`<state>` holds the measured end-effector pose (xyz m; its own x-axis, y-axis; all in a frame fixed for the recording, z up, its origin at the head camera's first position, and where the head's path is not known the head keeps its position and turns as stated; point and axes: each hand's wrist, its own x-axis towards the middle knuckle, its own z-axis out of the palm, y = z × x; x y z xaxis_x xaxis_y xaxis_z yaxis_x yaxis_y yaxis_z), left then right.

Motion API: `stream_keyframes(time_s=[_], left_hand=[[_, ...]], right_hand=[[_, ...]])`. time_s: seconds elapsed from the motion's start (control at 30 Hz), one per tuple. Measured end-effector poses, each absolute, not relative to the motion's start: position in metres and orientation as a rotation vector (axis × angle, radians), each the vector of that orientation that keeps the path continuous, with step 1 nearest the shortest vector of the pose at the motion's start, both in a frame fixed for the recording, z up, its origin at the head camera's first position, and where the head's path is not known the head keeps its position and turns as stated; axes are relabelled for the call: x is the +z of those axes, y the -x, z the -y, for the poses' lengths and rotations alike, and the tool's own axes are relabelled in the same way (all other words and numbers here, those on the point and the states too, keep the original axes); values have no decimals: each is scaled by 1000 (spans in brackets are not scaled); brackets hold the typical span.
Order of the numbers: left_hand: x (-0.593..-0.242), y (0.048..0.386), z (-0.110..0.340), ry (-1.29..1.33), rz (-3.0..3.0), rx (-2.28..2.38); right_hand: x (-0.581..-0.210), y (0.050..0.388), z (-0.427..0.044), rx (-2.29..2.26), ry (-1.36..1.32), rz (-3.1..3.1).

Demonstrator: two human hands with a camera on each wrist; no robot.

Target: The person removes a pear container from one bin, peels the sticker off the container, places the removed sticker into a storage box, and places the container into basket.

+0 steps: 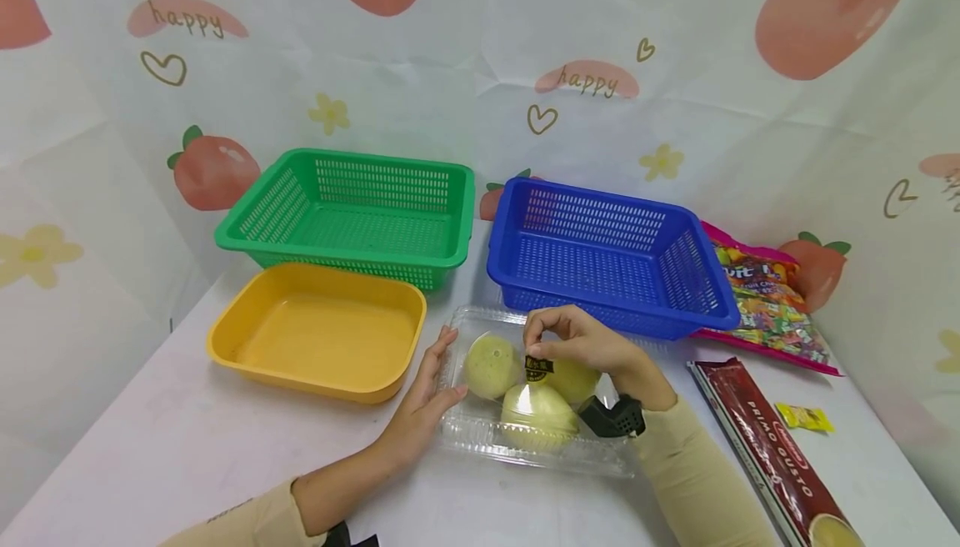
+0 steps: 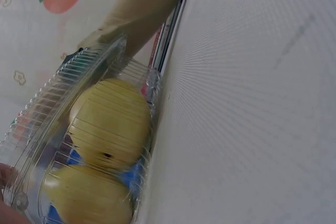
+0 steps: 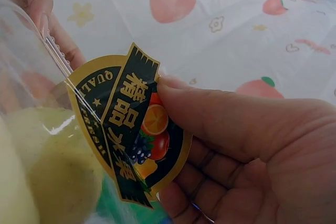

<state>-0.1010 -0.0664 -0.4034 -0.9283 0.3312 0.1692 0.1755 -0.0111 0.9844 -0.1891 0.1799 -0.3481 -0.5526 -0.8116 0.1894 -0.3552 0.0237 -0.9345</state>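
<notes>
A clear lidded plastic box (image 1: 480, 439) holds several yellow-green round fruits (image 1: 491, 366), also seen through its ribbed wall as fruit (image 2: 110, 121) in the left wrist view. My right hand (image 1: 581, 343) is above the lid, pinching the edge of a black and gold label (image 1: 537, 369) between thumb and fingers. Close up in the right wrist view, the label (image 3: 128, 129) shows fruit pictures and lies partly against the clear plastic, its near edge in my right hand (image 3: 252, 145). My left hand (image 1: 420, 405) rests along the box's left side, fingers extended.
Behind the box stand a green basket (image 1: 450, 262) and a blue basket (image 1: 615, 307). A yellow tray (image 1: 322, 338) is at the left. To the right lie a colourful candy bag (image 1: 772, 313), a long red package (image 1: 780, 455) and a small yellow packet (image 1: 805, 418).
</notes>
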Motion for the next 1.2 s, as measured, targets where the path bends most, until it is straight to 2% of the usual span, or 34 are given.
stream_keyframes(time_s=[1.2], left_hand=[[-404,102,67,-525,-2110,2076]], right_hand=[[-350,189,-184,-1674,1195,-1815]])
